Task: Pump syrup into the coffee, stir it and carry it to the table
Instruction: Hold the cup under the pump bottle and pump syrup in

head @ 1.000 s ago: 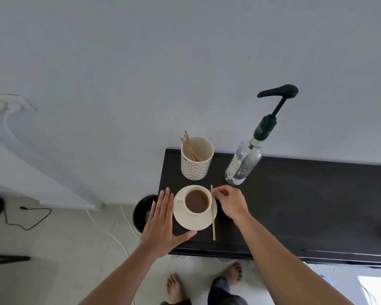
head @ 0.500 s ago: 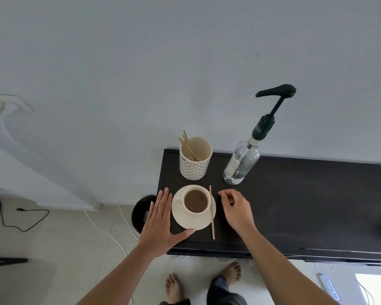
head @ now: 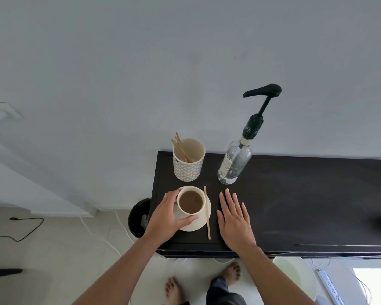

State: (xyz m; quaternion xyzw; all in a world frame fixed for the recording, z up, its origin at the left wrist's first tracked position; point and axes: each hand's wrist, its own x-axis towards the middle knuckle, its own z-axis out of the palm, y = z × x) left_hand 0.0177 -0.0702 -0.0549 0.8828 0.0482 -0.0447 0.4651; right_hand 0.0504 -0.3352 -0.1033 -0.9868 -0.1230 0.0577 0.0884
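A cream cup of coffee [head: 190, 201] sits on a cream saucer [head: 204, 221] at the left end of the black counter [head: 295, 205]. My left hand [head: 167, 219] wraps around the cup's left side, with the thumb below the cup on the saucer. A wooden stir stick [head: 207, 213] lies across the saucer's right rim onto the counter. My right hand [head: 234, 219] rests flat with fingers spread on the counter, just right of the stick, holding nothing. The clear syrup bottle [head: 234, 164] with a black pump [head: 263, 92] stands behind, near the wall.
A patterned cup [head: 188, 165] with several wooden sticks stands behind the coffee. A dark bin [head: 139, 219] is on the floor left of the counter. Cables, a power strip [head: 330, 287], a white basin [head: 295, 276] and my bare feet are below.
My left hand has moved right and closed around the cup. My right hand has let go of the stir stick and flattened onto the counter to its right.
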